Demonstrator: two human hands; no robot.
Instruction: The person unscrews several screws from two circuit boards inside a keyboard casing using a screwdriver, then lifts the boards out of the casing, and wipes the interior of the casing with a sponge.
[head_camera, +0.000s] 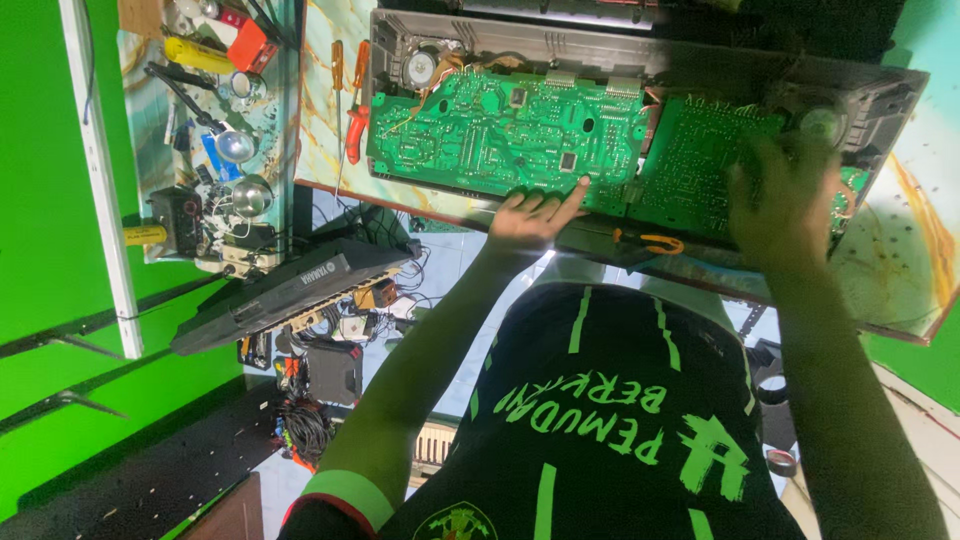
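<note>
Green walls (40, 200) close in the left side of the room, with a white strip (100, 180) running down them. Beside that, a cluttered shelf (205, 130) holds a yellow tube (200, 55), a red box (248, 45), two shiny round metal parts (238, 145) and a tangle of wires. Below it a dark keyboard housing (270, 295) leans at a slant, with loose cables and small parts (340, 320) heaped under it on the floor.

On the marbled tabletop (325, 90) lie two orange-handled screwdrivers (355, 100), just beside the left end of the opened grey keyboard case (560, 45). This case is the main container: inside it sit a small round speaker (420, 68), a large green circuit board (500, 130) and, to the right, a second, darker green circuit board (700, 165). Another speaker (822, 122) shows at the right end.

The left hand (535, 215) rests at the near edge of the case, forefinger stretched out and touching the lower edge of the large board, the other fingers loosely curled and holding nothing. An orange-handled tool (655, 242) lies on the case's near rim between the hands. The right hand (785, 205) lies spread over the right end of the second board, blurred; whether its fingers grip anything cannot be told.

A black shirt with green lettering (600, 420) fills the foreground.
</note>
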